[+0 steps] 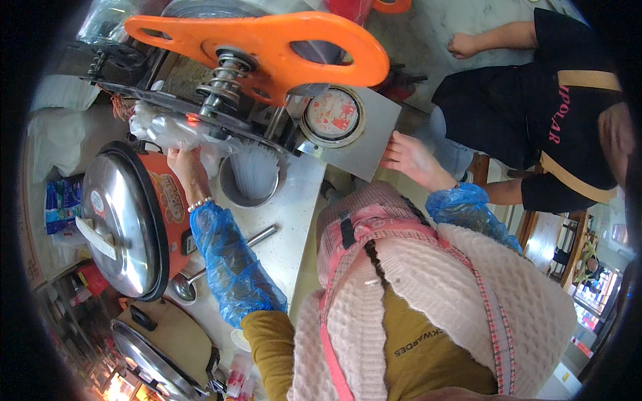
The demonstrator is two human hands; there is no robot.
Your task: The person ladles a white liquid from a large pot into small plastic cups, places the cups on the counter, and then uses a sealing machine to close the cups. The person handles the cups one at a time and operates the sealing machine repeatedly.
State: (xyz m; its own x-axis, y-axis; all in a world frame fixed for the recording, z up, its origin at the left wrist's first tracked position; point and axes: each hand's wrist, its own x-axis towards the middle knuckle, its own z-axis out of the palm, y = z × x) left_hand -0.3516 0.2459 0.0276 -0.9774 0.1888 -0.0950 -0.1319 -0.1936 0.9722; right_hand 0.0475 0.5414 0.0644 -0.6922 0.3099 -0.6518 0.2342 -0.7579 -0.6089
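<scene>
My left hand [188,168] is raised to a bunch of clear plastic bags [168,128] hanging at the front of a cup sealing machine with an orange lever handle [261,45]. Its fingertips are partly hidden in the plastic and seem to pinch it. My right hand [414,158] touches the edge of the machine's metal sliding plate [368,135] with its fingers spread. In the plate's round holder sits a cup [333,114], its top covered by film with a red print. Blue plastic sleeve covers are on both my forearms.
Below the bags stands a metal canister [251,193] of clear straws. An orange rice cooker [160,200] with a steel lid is at the left, beside a ladle [184,288] in a container. A person in a black shirt [496,108] stands at the right.
</scene>
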